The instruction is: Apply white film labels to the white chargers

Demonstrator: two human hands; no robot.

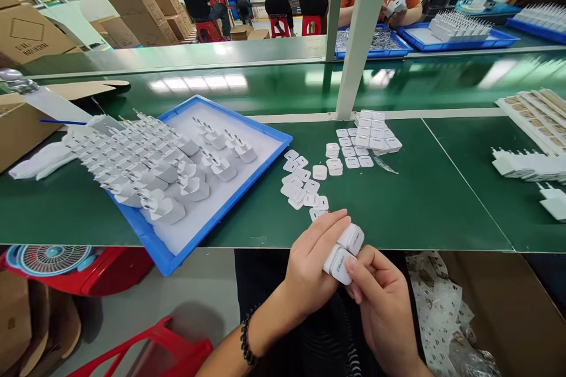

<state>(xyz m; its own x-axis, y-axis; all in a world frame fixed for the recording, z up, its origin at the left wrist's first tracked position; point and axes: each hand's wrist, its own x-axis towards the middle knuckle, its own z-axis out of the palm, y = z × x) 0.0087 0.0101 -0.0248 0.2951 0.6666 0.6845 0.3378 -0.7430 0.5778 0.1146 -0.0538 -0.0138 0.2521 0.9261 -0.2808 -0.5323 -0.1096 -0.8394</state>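
Note:
Two white plug chargers lie side by side in my left hand, its fingers wrapped over them just off the table's front edge. Their printed end faces point toward me and to the right. My right hand is closed, with its thumb pressed on the nearer charger's end face; its other fingers are partly hidden behind the thumb. Loose white square cover plates are scattered on the green table beyond my hands. More plates stand in a stacked block farther back.
A blue-rimmed tray of upright white chargers overhangs the table edge at left. More chargers lie at right near cardboard trays. A white post rises behind the plates. A carton with plastic wrap stands below right. People sit across the line.

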